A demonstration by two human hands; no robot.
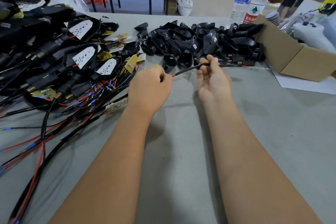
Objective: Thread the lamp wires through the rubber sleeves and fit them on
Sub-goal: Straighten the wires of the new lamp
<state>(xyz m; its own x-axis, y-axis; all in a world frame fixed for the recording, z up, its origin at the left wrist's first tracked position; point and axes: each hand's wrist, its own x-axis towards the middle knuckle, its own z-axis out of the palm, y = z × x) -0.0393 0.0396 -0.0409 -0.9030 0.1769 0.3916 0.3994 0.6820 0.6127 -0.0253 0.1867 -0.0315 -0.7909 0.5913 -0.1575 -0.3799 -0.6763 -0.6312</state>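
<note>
A thin black rubber sleeve [189, 69] stretches between my two hands above the grey table. Red and black lamp wire [174, 75] shows at its left end. My left hand [151, 87] pinches that wire end in curled fingers. My right hand [211, 76], palm up, holds the sleeve between thumb and fingers; the sleeve runs on to the right toward a small brass tip [239, 63]. What the wire is joined to on the left is hidden by my left hand.
Assembled black lamps with LED boards and trailing red, black and blue-tipped wires [78, 63] pile up at the left. Loose black housings [200, 40] heap at the back. A cardboard box [289, 54] and two water bottles [254, 3] stand at the right.
</note>
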